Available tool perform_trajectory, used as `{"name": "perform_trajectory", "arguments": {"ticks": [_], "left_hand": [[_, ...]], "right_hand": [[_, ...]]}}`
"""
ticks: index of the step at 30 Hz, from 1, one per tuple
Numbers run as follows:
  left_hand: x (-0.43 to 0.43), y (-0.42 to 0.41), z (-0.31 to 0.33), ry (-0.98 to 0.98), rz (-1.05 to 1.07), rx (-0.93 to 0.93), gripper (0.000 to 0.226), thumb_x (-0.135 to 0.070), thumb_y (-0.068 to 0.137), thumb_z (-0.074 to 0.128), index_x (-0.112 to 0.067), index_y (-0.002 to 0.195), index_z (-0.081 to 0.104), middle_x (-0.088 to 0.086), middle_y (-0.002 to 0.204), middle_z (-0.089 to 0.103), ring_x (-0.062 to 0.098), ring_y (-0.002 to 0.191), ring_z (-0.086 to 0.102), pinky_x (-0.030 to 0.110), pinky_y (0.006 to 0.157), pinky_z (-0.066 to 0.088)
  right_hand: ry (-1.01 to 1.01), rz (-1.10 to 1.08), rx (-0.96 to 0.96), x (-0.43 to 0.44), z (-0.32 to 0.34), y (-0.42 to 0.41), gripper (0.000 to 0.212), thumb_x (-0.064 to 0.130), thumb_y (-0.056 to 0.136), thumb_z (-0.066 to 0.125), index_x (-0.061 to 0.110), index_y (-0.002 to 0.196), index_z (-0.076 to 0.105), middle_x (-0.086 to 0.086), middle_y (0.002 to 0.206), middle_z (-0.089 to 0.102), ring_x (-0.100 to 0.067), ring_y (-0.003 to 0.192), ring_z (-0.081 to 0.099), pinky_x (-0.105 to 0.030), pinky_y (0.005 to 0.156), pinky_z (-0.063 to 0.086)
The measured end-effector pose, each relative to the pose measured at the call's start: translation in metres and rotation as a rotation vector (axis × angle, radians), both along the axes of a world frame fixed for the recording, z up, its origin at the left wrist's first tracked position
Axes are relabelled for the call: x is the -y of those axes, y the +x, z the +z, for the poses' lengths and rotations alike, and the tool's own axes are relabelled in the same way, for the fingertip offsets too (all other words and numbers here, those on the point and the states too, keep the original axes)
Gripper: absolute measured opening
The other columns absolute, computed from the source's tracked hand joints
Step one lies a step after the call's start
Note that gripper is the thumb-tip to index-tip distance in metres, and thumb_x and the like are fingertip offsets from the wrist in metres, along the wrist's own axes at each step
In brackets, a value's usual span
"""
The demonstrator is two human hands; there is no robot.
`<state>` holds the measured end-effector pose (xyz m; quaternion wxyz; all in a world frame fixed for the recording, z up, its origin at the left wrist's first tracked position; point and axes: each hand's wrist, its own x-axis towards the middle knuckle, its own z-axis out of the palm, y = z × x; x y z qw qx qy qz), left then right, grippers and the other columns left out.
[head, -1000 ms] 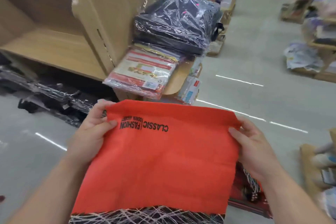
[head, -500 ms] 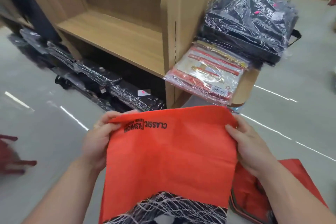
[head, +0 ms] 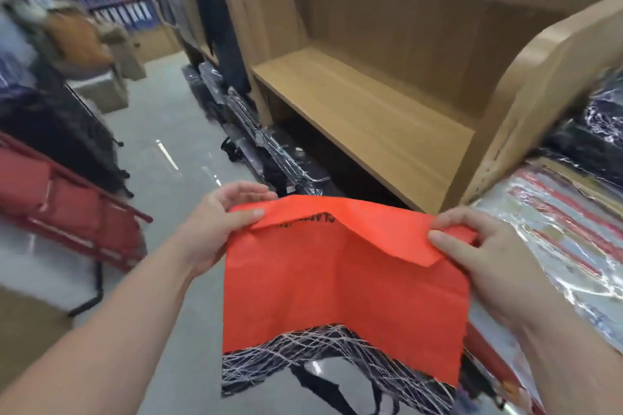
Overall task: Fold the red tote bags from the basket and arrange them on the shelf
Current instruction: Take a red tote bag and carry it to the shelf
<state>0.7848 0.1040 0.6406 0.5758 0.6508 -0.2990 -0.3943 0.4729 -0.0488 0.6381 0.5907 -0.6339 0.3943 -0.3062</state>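
Pinches the upper left corner of the red tote bag (head: 337, 286) with the left grip (head: 215, 229), thumb flat on the near face, fingers curled behind the fabric. Pinches the upper right corner with the right grip (head: 482, 256) in the same manner, thumb on the near face over a folded flap. Holds the bag in the air, spread flat between both grips, above the floor (head: 161, 131) and on the near side of the shelf (head: 371, 111), touching neither. Shows the top edge turned down toward the camera, shallow at the left and deeper at the right, covering most of the black lettering (head: 303, 222) printed below that edge. Shows a black panel with white crossed lines (head: 303, 364) along the bottom of the bag, with dark straps hanging beneath. Places the wooden shelf directly beyond the bag, one flat board between two rounded side panels. Places dark plastic-wrapped packs (head: 269, 158) on the floor along the shelf base. Places red-striped plastic-wrapped packs (head: 556, 222) just beside the right grip, outside the right side panel, with a black wrapped bundle (head: 600, 125) farther back. Places the red basket (head: 67, 209) at the far left on the floor, well apart from the bag, blurred, with red fabric inside.
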Motion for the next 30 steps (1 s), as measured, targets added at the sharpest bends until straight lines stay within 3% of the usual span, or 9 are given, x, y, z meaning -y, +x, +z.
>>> {"name": "perform_trajectory", "arguments": {"ticks": [5,9,12,15,19,21,23,26,30], "left_hand": [[0.010,0.084,-0.002,0.185,-0.198,0.124,0.041,-0.004,0.065,0.080,-0.019,0.102,0.075,0.010,0.100,0.075,0.020,0.086,0.071,0.023,0.074,0.058],[0.045,0.142,-0.005,0.361,-0.481,0.289,0.027,-0.005,0.078,0.080,-0.015,0.102,0.073,0.008,0.096,0.077,0.022,0.085,0.073,0.029,0.074,0.059],[0.078,0.171,-0.006,0.287,-0.670,0.354,0.021,-0.015,0.081,0.079,-0.011,0.101,0.072,0.016,0.097,0.074,0.023,0.086,0.070,0.044,0.080,0.056],[0.113,0.191,-0.005,0.193,-0.712,0.367,0.021,-0.027,0.084,0.075,-0.018,0.103,0.069,0.006,0.093,0.074,0.020,0.083,0.070,0.038,0.076,0.055],[0.156,0.227,0.003,0.074,-0.531,0.233,0.056,-0.054,0.069,0.071,-0.029,0.118,0.059,-0.002,0.109,0.072,0.017,0.103,0.068,0.037,0.084,0.054],[0.176,0.249,0.014,0.020,-0.556,0.210,0.042,-0.042,0.086,0.068,-0.026,0.124,0.058,-0.006,0.116,0.071,0.010,0.105,0.067,0.027,0.083,0.051],[0.198,0.266,0.023,0.028,-0.636,0.265,0.021,-0.020,0.095,0.063,-0.021,0.116,0.065,-0.005,0.107,0.074,0.008,0.095,0.069,0.026,0.080,0.051],[0.239,0.277,0.032,0.054,-0.711,0.235,0.021,-0.015,0.093,0.065,-0.016,0.114,0.068,0.004,0.102,0.076,0.021,0.088,0.073,0.037,0.076,0.059],[0.301,0.282,0.044,-0.055,-0.586,0.140,0.016,-0.009,0.097,0.059,-0.007,0.110,0.068,0.012,0.098,0.075,0.022,0.080,0.071,0.034,0.069,0.059]], "right_hand": [[-0.111,0.048,-0.063,0.026,0.009,0.076,0.037,0.010,0.083,0.076,0.035,0.108,0.065,0.006,0.084,0.069,-0.004,0.063,0.063,-0.019,0.055,0.051],[-0.208,0.001,-0.156,0.044,0.014,0.145,0.036,0.016,0.084,0.077,0.037,0.110,0.064,0.003,0.091,0.069,-0.006,0.069,0.063,-0.022,0.059,0.053],[-0.273,-0.032,-0.163,0.051,0.021,0.203,0.036,0.013,0.083,0.078,0.032,0.111,0.065,0.001,0.088,0.068,-0.005,0.069,0.059,-0.025,0.065,0.051],[-0.378,-0.071,-0.190,0.064,0.026,0.258,0.037,0.015,0.081,0.080,0.032,0.111,0.065,0.008,0.085,0.065,-0.004,0.071,0.056,-0.024,0.069,0.049],[-0.505,-0.037,-0.219,0.097,0.046,0.307,0.037,0.016,0.083,0.077,0.031,0.113,0.064,0.022,0.087,0.061,0.003,0.077,0.055,-0.019,0.076,0.041],[-0.621,0.038,-0.307,0.115,0.062,0.323,0.039,0.016,0.085,0.075,0.033,0.117,0.061,0.033,0.091,0.058,0.009,0.084,0.053,-0.011,0.079,0.036],[-0.668,0.118,-0.360,0.135,0.077,0.339,0.038,0.016,0.088,0.072,0.033,0.120,0.059,0.042,0.090,0.054,0.010,0.085,0.053,-0.006,0.076,0.034],[-0.730,0.162,-0.371,0.174,0.096,0.365,0.038,0.016,0.089,0.070,0.031,0.122,0.058,0.033,0.093,0.059,0.002,0.083,0.055,-0.012,0.077,0.039],[-0.950,-0.009,-0.426,0.230,0.114,0.399,0.053,0.026,0.082,0.074,0.032,0.131,0.055,0.027,0.108,0.056,0.007,0.097,0.053,-0.022,0.094,0.043]]}}
